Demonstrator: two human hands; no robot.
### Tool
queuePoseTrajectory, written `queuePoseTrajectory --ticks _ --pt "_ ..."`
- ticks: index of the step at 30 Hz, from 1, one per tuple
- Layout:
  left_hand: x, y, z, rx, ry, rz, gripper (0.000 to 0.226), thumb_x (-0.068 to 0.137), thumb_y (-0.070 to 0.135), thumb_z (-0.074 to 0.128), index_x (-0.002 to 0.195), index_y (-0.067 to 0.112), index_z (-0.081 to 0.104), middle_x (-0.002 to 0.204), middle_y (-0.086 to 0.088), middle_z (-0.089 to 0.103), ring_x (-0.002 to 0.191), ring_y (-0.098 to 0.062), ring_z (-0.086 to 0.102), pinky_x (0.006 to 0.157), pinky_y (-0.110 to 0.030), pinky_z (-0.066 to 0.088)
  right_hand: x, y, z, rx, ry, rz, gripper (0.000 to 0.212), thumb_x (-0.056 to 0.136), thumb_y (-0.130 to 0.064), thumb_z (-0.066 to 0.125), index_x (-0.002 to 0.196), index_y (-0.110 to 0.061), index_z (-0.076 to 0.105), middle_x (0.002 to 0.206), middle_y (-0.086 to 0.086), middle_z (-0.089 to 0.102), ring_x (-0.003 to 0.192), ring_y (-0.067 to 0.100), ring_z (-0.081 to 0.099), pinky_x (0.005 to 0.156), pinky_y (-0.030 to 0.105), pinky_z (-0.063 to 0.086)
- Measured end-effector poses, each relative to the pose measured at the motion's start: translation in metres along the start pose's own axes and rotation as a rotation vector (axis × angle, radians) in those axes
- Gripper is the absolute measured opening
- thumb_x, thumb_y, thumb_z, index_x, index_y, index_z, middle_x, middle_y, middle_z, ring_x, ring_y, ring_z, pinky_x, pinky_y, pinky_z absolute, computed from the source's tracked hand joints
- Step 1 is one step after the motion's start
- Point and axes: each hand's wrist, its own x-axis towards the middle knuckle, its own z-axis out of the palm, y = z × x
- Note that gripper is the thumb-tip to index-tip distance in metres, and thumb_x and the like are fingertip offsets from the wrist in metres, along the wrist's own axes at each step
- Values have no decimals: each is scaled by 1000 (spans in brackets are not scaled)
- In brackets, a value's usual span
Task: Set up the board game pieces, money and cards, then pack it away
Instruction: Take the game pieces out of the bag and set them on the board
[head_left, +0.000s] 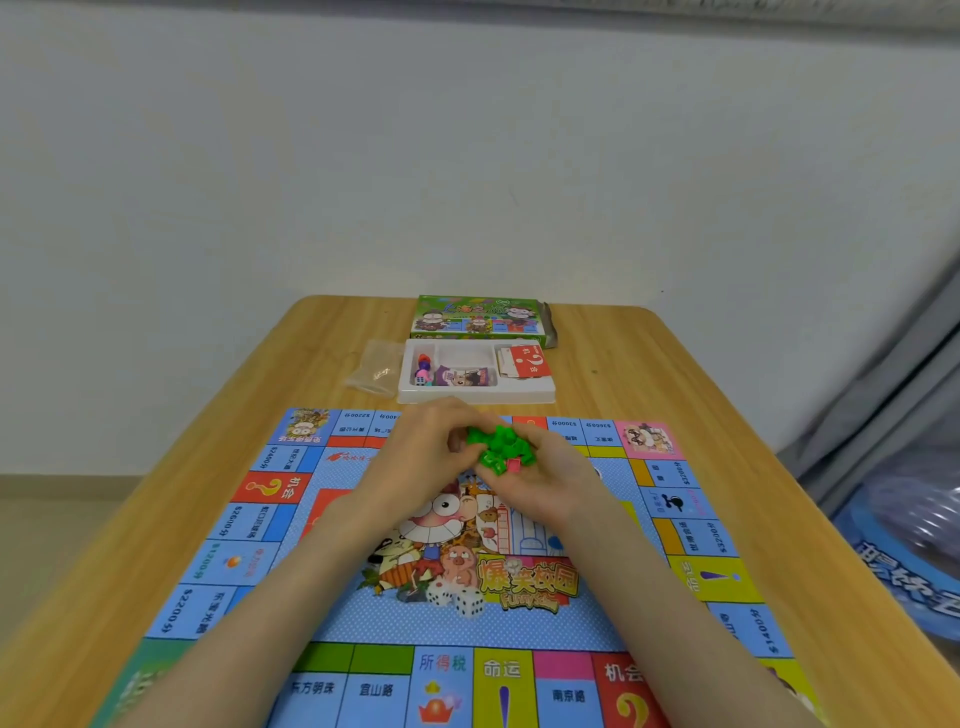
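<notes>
The green houses (496, 444), with one red piece (513, 465) among them, are at frame centre. The left hand (421, 452) and right hand (550, 467) cup them, fingers curled round the cluster, above the game board (363, 613). Recommended: keep both hands low and release gradually, so no piece scatters toward the tray (475, 399) beyond.

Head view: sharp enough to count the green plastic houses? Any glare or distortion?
Head view: soft, even light, with no glare on the printed blue game board. Head view: the green plastic houses between the left hand and right hand blur into one clump, uncountable. Head view: wide-angle bowing curves the wooden table edges.
</notes>
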Motion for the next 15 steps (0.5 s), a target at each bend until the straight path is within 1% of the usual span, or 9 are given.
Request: queuePoseTrajectory --ticks 1,3,6,8,10,12,14,15 --pt "0 0 0 1 -10 -5 28 82 2 68 106 13 72 85 9 58 62 0 48 63 -4 37 -1 0 0 -3 -2 1 31 99 -10 39 122 6 52 104 23 58 94 29 55 100 31 39" --pt "1 -1 0 18 -30 -12 32 84 4 67 113 16 69 84 10 55 63 -1 47 64 -6 36 -2 1 1 -14 -2 -1 28 97 -9 40 117 6 54 103 22 59 92 29 56 87 30 43" --pt "0 -1 0 35 -41 -10 34 85 7 67 118 16 67 95 -1 65 70 -4 50 67 -7 36 -2 2 1 -7 -19 9 27 96 -8 41 114 6 55 103 21 58 94 27 54 76 28 43" --pt "-1 0 1 34 -40 0 35 86 8 67 119 16 67 102 -4 69 77 -8 52 69 -9 36 -3 2 2 5 -32 15 23 96 -7 41 107 6 57 98 20 59 89 25 53 71 26 40" --pt "-1 1 3 31 -35 9 36 86 9 68 120 17 66 101 -3 70 73 -6 49 66 -5 35 -5 2 3 -8 -31 15 21 96 -7 42 97 6 58 91 19 59 82 25 54 69 25 38" --pt "-2 2 5 27 -27 7 36 85 11 68 120 17 66 99 -4 70 70 -4 47 64 -3 34 -5 2 3 -29 -30 21 22 96 -7 42 94 6 59 91 19 60 83 25 55 69 25 39" --pt "-2 3 5 -2 0 -24 34 85 11 69 118 16 67 99 -2 70 70 -1 47 65 -1 35 -4 1 2 -17 -38 30 24 97 -8 40 98 7 59 94 21 60 90 27 56 68 25 39" --pt "-2 2 5 -33 19 -48 32 84 11 69 116 15 69 96 2 69 68 2 48 66 0 35 -3 1 2 -4 -44 34 25 97 -8 39 104 8 57 100 21 60 99 28 56 68 25 39"
